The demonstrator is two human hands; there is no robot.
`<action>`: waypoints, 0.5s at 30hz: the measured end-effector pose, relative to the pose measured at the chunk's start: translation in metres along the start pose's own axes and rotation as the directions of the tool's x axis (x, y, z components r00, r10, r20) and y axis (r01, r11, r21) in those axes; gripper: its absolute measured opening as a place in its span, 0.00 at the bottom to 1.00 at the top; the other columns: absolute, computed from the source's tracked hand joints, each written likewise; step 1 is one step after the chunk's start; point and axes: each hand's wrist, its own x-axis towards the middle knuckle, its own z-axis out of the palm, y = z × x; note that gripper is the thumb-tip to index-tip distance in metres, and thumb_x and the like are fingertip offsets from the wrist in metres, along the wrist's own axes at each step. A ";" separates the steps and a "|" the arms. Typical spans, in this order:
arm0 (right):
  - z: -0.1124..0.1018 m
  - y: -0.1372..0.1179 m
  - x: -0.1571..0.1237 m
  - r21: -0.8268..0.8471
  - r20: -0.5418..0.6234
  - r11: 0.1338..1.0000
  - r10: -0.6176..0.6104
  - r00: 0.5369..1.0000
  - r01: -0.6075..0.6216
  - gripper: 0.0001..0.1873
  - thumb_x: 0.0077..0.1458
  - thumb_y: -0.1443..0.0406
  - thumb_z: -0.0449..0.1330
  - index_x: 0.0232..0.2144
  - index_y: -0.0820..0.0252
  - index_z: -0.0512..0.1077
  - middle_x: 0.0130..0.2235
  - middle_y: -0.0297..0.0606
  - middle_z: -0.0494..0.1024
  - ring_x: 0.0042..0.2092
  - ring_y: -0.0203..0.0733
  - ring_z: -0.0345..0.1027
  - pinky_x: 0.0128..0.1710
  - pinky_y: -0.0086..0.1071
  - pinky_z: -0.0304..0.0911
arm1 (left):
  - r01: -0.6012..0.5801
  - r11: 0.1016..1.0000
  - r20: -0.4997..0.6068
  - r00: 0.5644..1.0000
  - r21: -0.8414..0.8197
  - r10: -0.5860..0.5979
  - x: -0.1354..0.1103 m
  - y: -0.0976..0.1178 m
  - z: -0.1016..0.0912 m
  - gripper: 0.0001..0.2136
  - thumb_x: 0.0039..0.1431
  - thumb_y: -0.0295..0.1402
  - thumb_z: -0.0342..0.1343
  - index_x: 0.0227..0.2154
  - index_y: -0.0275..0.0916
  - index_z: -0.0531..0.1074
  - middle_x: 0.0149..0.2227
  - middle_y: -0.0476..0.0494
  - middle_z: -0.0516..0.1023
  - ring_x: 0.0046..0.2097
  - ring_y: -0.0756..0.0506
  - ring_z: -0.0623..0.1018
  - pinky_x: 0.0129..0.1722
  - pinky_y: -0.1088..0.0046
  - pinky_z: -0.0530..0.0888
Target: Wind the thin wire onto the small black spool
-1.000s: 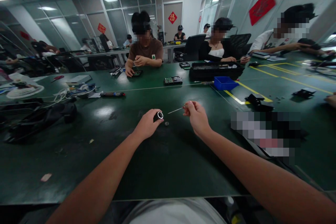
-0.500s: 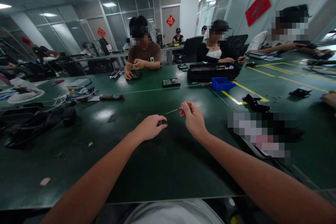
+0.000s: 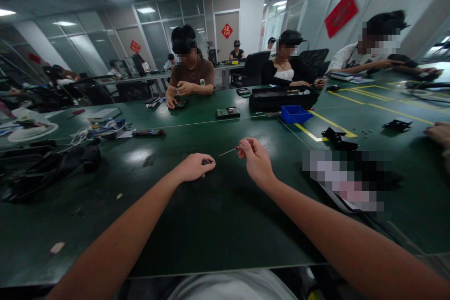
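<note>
My right hand [image 3: 258, 160] grips a screwdriver [image 3: 228, 152] by its reddish handle. Its thin metal shaft points left, toward my other hand, with the tip a short way from the fingers. Low over the green table, my left hand [image 3: 197, 167] is curled, thumb and fingers closed around a small dark thing mostly hidden by them. What that thing is I cannot make out.
Ahead lie a hard drive [image 3: 228, 112], a blue tray [image 3: 296, 114] and a long black bin [image 3: 284, 97]. Black brackets [image 3: 339, 138] are at right. Another screwdriver [image 3: 148, 133] and black parts [image 3: 52, 168] lie left. Co-workers sit across the table.
My left hand has shifted slightly left, and its fingers cover more of the dark thing. The right hand keeps the screwdriver in nearly the same place.
</note>
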 end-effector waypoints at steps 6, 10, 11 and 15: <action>-0.001 0.005 0.001 -0.003 0.013 1.000 -0.006 1.000 0.006 0.15 0.64 0.52 0.52 0.38 0.55 0.70 0.32 0.36 0.75 0.34 0.41 0.70 0.37 0.38 0.66 | 0.106 0.819 -0.186 0.950 -0.564 -0.250 -0.036 -0.037 -0.049 0.17 0.55 0.40 0.60 0.46 0.39 0.75 0.36 0.45 0.75 0.27 0.53 0.69 0.21 0.78 0.60; -0.001 0.002 0.000 -0.005 0.032 1.000 0.005 0.999 -0.005 0.15 0.64 0.52 0.52 0.39 0.55 0.70 0.33 0.37 0.76 0.35 0.42 0.70 0.37 0.37 0.66 | -0.016 0.583 -0.316 0.852 -0.812 -0.417 -0.076 -0.070 -0.085 0.09 0.59 0.37 0.59 0.38 0.38 0.72 0.29 0.52 0.69 0.25 0.55 0.66 0.20 0.81 0.59; -0.001 0.002 -0.001 -0.001 0.036 1.000 0.004 0.999 -0.004 0.15 0.64 0.52 0.52 0.39 0.55 0.70 0.34 0.37 0.76 0.35 0.42 0.70 0.37 0.37 0.66 | -0.050 0.543 -0.349 0.814 -0.838 -0.465 -0.087 -0.078 -0.094 0.07 0.63 0.37 0.55 0.36 0.38 0.71 0.28 0.53 0.69 0.26 0.55 0.66 0.21 0.82 0.59; 0.000 0.001 0.000 -0.003 0.030 1.000 -0.003 1.000 0.004 0.14 0.64 0.53 0.52 0.39 0.56 0.70 0.33 0.36 0.75 0.35 0.41 0.69 0.37 0.37 0.65 | -0.077 0.459 -0.416 0.574 -0.885 -0.705 -0.137 -0.109 -0.129 0.11 0.69 0.34 0.47 0.32 0.37 0.69 0.24 0.57 0.70 0.25 0.57 0.65 0.25 0.84 0.62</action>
